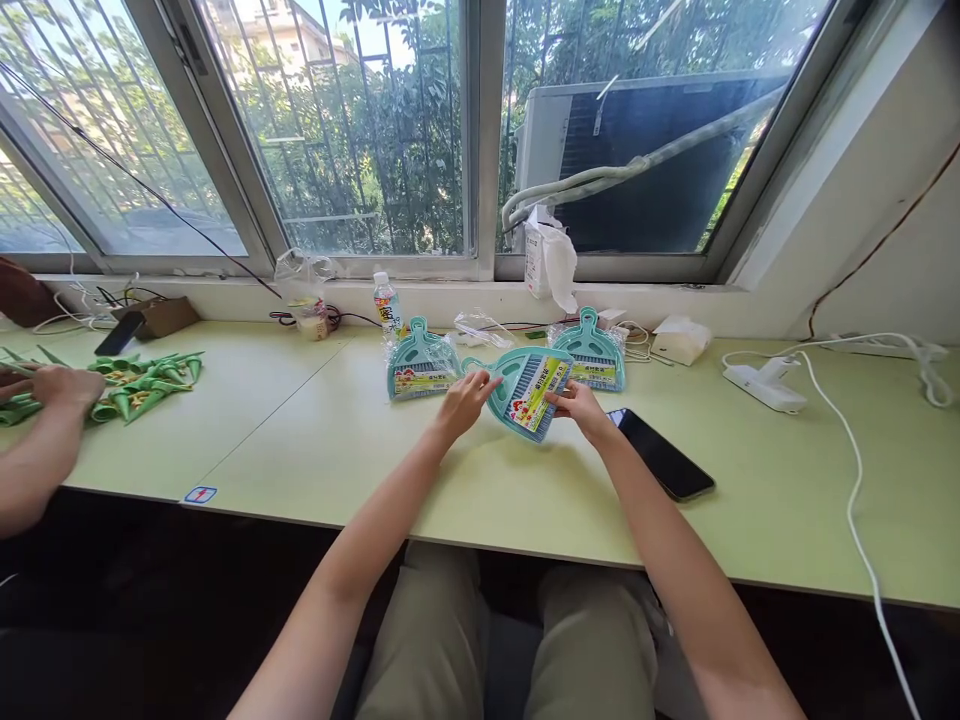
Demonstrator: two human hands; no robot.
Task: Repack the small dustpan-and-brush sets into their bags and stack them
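Between my two hands, a teal dustpan and brush set (534, 392) with a yellow label is held tilted above the table. My left hand (466, 402) grips it near the handle end. At the opposite edge, by the bristles, my right hand (582, 408) pinches it. Just behind on the left is a second dustpan set (421, 365) in clear plastic wrap, lying on the table. A third dustpan set (596, 355) lies behind on the right, partly hidden by the held one.
A black phone (664, 455) lies right of my hands. Along the window stand a bottle (387, 303), a tissue pack (547, 258) and a bagged item (309, 310). A white power strip (765, 385) trails a cable. At far left, another person's hand (67, 385) touches green cone-shaped items (150, 385).
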